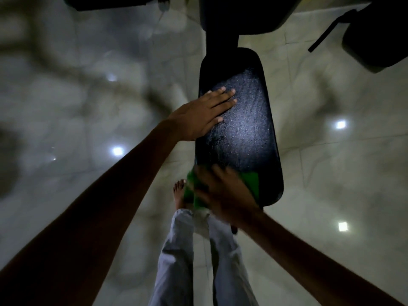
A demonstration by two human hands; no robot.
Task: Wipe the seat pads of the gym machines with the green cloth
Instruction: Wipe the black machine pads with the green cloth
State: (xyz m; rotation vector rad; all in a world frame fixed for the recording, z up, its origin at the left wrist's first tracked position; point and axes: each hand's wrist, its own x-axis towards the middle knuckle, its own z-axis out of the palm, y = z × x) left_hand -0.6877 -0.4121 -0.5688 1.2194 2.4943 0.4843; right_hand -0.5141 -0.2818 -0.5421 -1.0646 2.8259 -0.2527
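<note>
A pale marble-look tiled floor [77,107] fills the frame, glossy, with bright square reflections. At centre right a long black seat pad [247,133] runs up the frame, rounded at its corners, its grainy surface shining under a light. The left hand [204,113] lies flat on the pad's upper left part, fingers straight and together. The right hand [223,191], blurred, presses on the green cloth [250,184] at the pad's lower left end; whether its fingers curl round the cloth cannot be told. Below, grey trouser legs [176,250] and a bare foot [179,193] show.
</note>
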